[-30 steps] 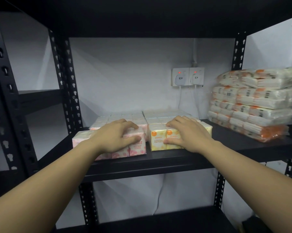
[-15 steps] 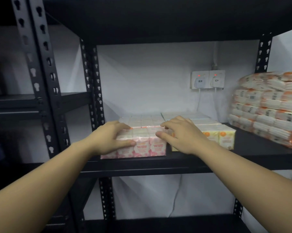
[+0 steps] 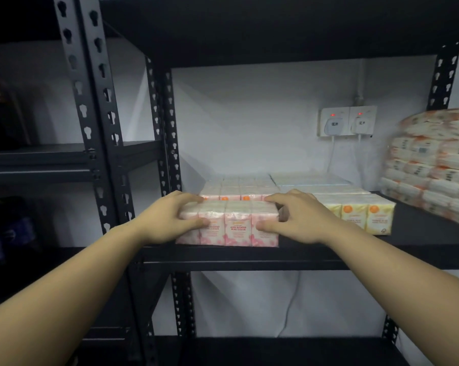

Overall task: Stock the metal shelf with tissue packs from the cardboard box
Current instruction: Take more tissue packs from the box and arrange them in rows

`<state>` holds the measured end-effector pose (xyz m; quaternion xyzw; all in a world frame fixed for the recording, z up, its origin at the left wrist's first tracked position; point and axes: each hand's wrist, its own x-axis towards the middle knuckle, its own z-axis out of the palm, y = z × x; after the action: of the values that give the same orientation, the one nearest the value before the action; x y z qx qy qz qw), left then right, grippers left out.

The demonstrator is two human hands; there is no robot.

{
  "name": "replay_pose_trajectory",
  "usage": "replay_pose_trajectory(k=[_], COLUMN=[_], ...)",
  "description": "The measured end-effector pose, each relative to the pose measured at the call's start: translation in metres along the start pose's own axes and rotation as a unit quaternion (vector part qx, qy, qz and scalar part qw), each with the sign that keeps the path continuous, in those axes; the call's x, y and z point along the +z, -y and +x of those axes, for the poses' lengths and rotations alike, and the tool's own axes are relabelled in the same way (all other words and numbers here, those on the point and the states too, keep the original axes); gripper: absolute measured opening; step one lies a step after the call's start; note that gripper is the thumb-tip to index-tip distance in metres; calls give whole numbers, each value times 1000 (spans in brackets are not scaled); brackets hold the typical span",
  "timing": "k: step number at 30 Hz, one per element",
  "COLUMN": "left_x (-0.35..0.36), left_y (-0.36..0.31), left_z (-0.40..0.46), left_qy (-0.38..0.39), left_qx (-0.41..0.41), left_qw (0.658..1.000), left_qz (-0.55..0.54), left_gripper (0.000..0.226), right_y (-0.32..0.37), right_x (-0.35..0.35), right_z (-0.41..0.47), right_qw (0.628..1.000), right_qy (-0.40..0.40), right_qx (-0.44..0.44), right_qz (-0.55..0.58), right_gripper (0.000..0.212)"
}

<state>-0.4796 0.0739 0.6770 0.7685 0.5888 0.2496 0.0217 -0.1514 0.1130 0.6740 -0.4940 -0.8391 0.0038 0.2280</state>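
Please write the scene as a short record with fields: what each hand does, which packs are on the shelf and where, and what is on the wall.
left hand: grips the left end of the pink rose scented mini tissue pack, thumb on its front
right hand: grips the right end of the same pack
pack position: front edge of the black metal shelf, resting on it
behind it: more pink packs in rows
to its right: yellow tissue packs
far right: stacked white and orange tissue bundles
wall: double socket, two red lights on
cardboard box: not in view
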Motion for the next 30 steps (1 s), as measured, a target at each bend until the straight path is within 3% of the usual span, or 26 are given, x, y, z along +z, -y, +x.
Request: replay_pose_trajectory(k=[6, 13, 17, 21, 26, 30], left_x=[-9, -24, -16, -6, 1, 10], left_y=[-2, 2, -3, -13, -32, -41], left_z=[-11, -36, -51, -57, -57, -50], left_qy=[17, 54, 61, 29, 40, 23], left_qx=[11, 49, 76, 83, 81, 83], left_qw=[999, 983, 968, 967, 953, 949], left_qz=[-39, -166, -231, -241, -290, -305], left_gripper=[59, 52, 55, 49, 44, 59], right_y=[-2, 15, 38, 58, 67, 72], right_x=[4, 16, 25, 28, 20, 11], right_z=[-6, -13, -23, -31, -42, -50], right_qw=[999, 993, 985, 968, 964, 968], right_qy=[-16, -121, -166, -137, -39, -1], right_qx=[1, -17, -4, 52, 76, 49], right_qz=[31, -6, 42, 206, 252, 245], right_gripper=[88, 49, 29, 33, 79, 53])
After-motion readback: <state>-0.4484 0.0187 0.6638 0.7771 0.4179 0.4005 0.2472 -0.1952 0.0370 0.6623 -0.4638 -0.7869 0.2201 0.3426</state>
